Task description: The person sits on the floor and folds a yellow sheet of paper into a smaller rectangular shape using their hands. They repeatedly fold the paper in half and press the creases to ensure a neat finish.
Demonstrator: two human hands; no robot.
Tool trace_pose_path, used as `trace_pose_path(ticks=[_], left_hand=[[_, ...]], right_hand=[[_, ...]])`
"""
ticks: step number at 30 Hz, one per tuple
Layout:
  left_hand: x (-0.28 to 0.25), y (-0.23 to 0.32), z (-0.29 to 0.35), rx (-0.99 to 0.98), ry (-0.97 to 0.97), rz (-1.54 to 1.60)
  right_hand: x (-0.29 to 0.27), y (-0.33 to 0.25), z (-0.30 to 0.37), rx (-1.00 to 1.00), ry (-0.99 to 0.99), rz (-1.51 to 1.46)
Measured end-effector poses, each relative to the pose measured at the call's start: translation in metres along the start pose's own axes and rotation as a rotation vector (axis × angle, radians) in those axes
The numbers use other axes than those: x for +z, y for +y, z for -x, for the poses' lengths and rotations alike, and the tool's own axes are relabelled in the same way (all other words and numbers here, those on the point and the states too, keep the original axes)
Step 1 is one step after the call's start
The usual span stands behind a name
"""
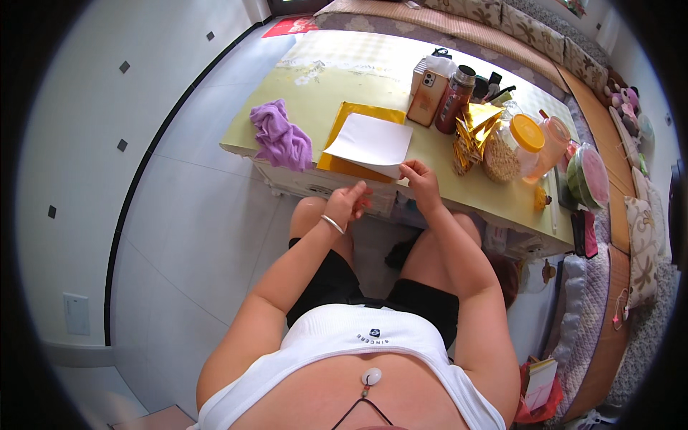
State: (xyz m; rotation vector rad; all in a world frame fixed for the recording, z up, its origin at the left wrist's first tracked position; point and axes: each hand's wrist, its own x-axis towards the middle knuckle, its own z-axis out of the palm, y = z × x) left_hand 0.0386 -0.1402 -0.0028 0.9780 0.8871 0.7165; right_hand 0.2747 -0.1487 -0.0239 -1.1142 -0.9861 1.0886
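Note:
A white sheet of paper lies over a golden-yellow sheet at the table's near edge. My right hand pinches the white paper's near right corner between thumb and fingers, and that corner lifts slightly. My left hand, with a silver bangle at the wrist, hovers just off the table edge, below the sheets. Its fingers are loosely bent and apart, with nothing visible in them. To the left of the sheets is a crumpled purple cloth, partly over the table's edge.
Right of the sheets stand a phone, a dark red flask, folded gold paper pieces, a yellow-lidded jar and a clear orange-tinted container. A covered green bowl is at the far right. A long sofa borders the table behind.

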Motion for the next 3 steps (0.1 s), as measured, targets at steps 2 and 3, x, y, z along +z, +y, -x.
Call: trace_pose_path(ticks=[2, 3], left_hand=[[-0.0020, 0.0154, -0.0055, -0.070, -0.037, 0.176], [-0.0044, 0.0170, -0.0117, -0.079, -0.059, 0.207]], right_hand=[[0.0014, -0.0078, 0.0025, 0.094, -0.010, -0.070], [0.0035, -0.0118, 0.0046, 0.143, -0.019, -0.105]])
